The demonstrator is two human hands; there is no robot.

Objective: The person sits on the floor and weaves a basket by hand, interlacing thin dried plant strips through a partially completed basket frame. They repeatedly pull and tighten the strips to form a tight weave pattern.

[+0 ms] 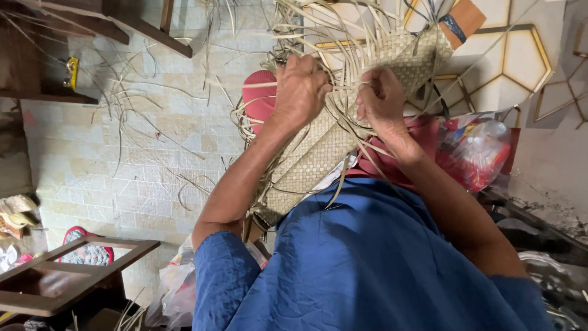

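Woven mat [318, 156]: it runs across your lap from near your left elbow up past both hands; its far edge is unfinished, so if you loosen your hold the last rows may slacken and gap.
Loose strips [318, 30]: they fan out stiffly from the open edge above your hands; they look dry, and a sharp bend could crack or split one.
Left hand [300, 92]: your grip is curled down over the weave, pressing on it; if it lifts, the crossing strips underneath may spring apart.
Right hand [381, 98]: your fingers are pinched together on a thin strip [349, 87] that runs toward the left hand; pulling hard could snap it or pucker the weave.
Scattered strips on the floor [141, 116]: they lie well apart from you on the tiles and could be trodden on and slip underfoot.
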